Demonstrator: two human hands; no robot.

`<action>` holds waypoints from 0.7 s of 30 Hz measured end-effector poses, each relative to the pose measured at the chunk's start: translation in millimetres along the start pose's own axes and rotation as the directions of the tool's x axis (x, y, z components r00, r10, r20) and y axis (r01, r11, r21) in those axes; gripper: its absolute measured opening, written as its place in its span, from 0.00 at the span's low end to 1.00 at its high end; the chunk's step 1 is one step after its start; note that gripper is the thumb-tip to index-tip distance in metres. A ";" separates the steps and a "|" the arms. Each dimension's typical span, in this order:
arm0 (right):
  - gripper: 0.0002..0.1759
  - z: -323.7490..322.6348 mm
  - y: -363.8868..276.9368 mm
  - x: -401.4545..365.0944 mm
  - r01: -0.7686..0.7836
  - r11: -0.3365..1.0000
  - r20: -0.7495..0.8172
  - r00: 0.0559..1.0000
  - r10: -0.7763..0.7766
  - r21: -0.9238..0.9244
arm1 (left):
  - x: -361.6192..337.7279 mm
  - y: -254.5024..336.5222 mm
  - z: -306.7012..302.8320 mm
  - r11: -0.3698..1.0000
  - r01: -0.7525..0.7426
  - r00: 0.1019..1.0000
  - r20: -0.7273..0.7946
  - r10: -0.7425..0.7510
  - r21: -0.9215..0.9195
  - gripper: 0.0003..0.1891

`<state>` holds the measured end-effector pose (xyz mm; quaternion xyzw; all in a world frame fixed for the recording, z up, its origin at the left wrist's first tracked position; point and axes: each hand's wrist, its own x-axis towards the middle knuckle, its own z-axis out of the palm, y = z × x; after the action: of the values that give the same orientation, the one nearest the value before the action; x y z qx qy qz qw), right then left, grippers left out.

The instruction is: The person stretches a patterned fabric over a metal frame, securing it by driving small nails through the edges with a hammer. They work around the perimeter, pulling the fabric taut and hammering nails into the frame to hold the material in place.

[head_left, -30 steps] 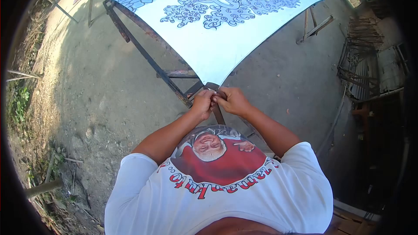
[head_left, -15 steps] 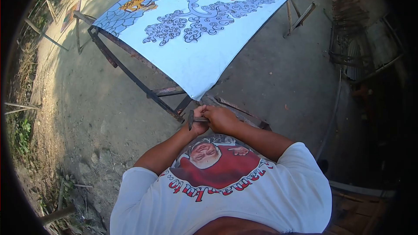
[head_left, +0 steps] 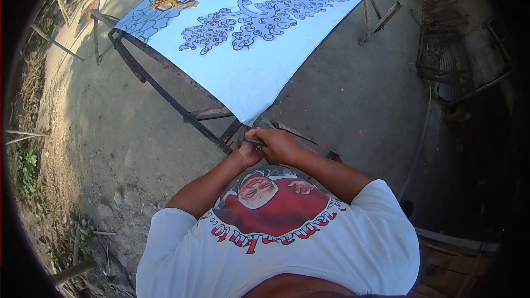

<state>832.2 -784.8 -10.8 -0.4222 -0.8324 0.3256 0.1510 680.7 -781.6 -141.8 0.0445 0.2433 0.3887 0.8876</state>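
Observation:
Both hands meet in front of my shirt, just below the near corner of a painted cloth [head_left: 259, 85] stretched on a dark frame [head_left: 160, 92]. My right hand [head_left: 280, 146] is closed around a hammer [head_left: 253, 141]; only a short dark part of it shows at the fingers. My left hand [head_left: 251, 154] lies against the right one, its fingers curled and partly covered. Something small and shiny shows between the hands, too small to name. The cloth carries yellow-brown figures, a blue cracked pattern and purple curling foliage, with plain white nearest me.
Wooden legs [head_left: 381, 24] support the far right side of the cloth. A wooden bar [head_left: 303, 138] runs beside my right forearm. Bare ground [head_left: 143, 160] lies around. Corrugated sheets [head_left: 450, 80] stand in shade at the right, and sticks [head_left: 58, 41] at the left.
The hammer has turned, and its head, plain to see before at the left hand, is now mostly hidden. My hands have shifted slightly closer to the cloth corner.

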 end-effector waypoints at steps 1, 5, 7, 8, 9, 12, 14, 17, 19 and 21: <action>0.16 -3.0 -0.7 2.1 -0.001 1.000 0.001 1.000 0.001 0.000 | 0.3 1.7 -0.8 1.000 -0.010 1.000 -0.011 0.010 0.021 0.22; 0.16 -6.5 3.7 7.7 -0.015 0.995 0.090 0.996 0.024 -0.100 | -0.7 3.5 2.3 1.000 0.009 1.000 -0.021 -0.009 0.002 0.21; 0.16 -4.0 6.2 8.3 -0.012 0.987 0.123 0.992 0.032 -0.159 | -0.8 5.7 1.1 1.000 0.006 1.000 0.018 -0.005 -0.016 0.21; 0.15 -4.5 4.7 7.8 0.009 0.989 0.079 0.997 0.003 -0.151 | -1.0 6.3 1.0 0.999 0.007 0.998 0.058 -0.005 -0.032 0.22; 0.15 -4.5 3.6 7.0 0.029 0.989 0.033 0.999 -0.025 -0.143 | -1.9 6.5 0.7 0.999 0.009 0.998 0.060 -0.007 -0.033 0.22; 0.13 -2.2 5.1 7.2 0.044 0.983 0.038 0.999 -0.038 -0.179 | -1.7 7.4 0.8 1.000 -0.009 0.996 0.084 0.009 -0.010 0.24; 0.13 -6.3 -2.1 5.4 0.017 0.979 0.063 0.998 -0.004 -0.204 | -2.6 7.6 0.4 0.999 -0.015 0.992 0.125 0.021 -0.049 0.25; 0.14 -7.7 -6.8 5.8 0.004 0.974 0.099 0.995 0.019 -0.228 | -4.5 10.9 2.7 0.998 0.001 0.983 0.182 0.009 -0.055 0.26; 0.14 -9.8 -8.2 4.0 0.009 0.973 0.103 0.995 0.015 -0.230 | -8.2 12.9 10.1 0.999 0.005 0.983 0.184 0.001 -0.033 0.26; 0.14 -17.0 -15.6 1.1 0.021 0.980 0.112 0.994 0.002 -0.200 | -7.6 12.8 7.6 1.000 0.005 0.982 0.187 -0.002 -0.014 0.26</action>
<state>831.1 -783.6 12.2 -0.4125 -0.8701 0.2625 0.0626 671.4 -777.2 -128.7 0.0740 0.1559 0.3828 0.9076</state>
